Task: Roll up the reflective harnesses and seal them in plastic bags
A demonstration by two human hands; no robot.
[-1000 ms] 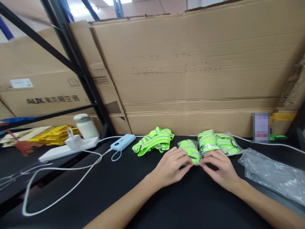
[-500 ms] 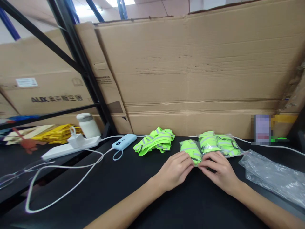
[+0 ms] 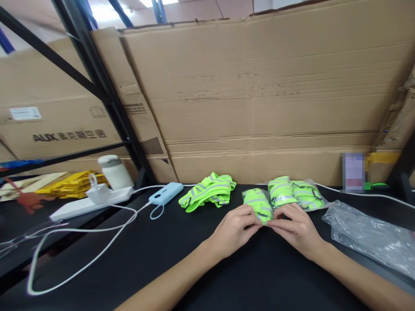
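A clear plastic bag [image 3: 258, 202] with a folded neon-green reflective strap inside lies on the black table in front of me. My left hand [image 3: 238, 229] pinches the near edge of this bag at its left. From the other side, my right hand [image 3: 296, 229] grips the same edge, thumb and fingertips pressed together close to the left fingertips. Just beyond my right hand lie two more bagged green straps, one bag [image 3: 281, 191] partly behind the fingers and another bag [image 3: 308, 195] to its right. An unbagged green reflective strap [image 3: 209, 191] is heaped left of the bags.
Flat clear plastic bags [image 3: 372, 237] lie at the right. On the left are a light-blue power bank [image 3: 166, 193] with a white cable, a power strip [image 3: 74, 207] and a white bottle [image 3: 116, 172]. A cardboard wall [image 3: 253, 108] closes off the back.
My right fingertips have shifted slightly left along the bag's near edge, and are closer together. The view has turned slightly; the other items lie as before.
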